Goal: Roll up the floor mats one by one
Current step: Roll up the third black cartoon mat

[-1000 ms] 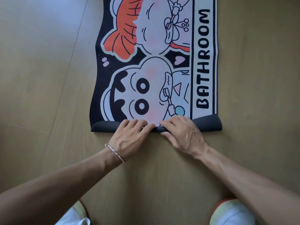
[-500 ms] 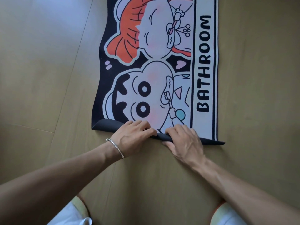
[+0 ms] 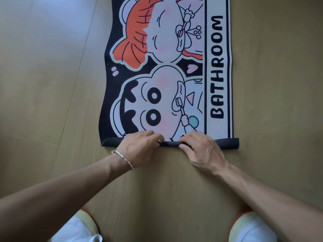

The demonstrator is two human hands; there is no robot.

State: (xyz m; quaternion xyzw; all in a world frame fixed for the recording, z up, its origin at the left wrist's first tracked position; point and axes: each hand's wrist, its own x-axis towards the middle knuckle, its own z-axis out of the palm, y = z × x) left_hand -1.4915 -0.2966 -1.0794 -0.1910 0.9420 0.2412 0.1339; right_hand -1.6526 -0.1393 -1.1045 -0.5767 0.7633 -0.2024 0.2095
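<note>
A cartoon-printed bathroom floor mat (image 3: 167, 67) lies flat on the wooden floor and runs away from me past the top of the view. Its near edge is folded over, which shows a dark strip of the underside (image 3: 225, 144). My left hand (image 3: 139, 147), with a thin bracelet on the wrist, presses on the fold left of the middle. My right hand (image 3: 201, 149) pinches the fold just right of the middle, thumb under and fingers over. The two hands are almost touching.
Tan wooden floor (image 3: 52, 84) surrounds the mat on both sides. My knees, in light shorts with orange trim (image 3: 251, 227), are at the bottom corners of the view.
The fold at the near edge was flatter on the right half a second ago. It now shows again as a dark strip across the whole width. Both hands have stayed on it.
</note>
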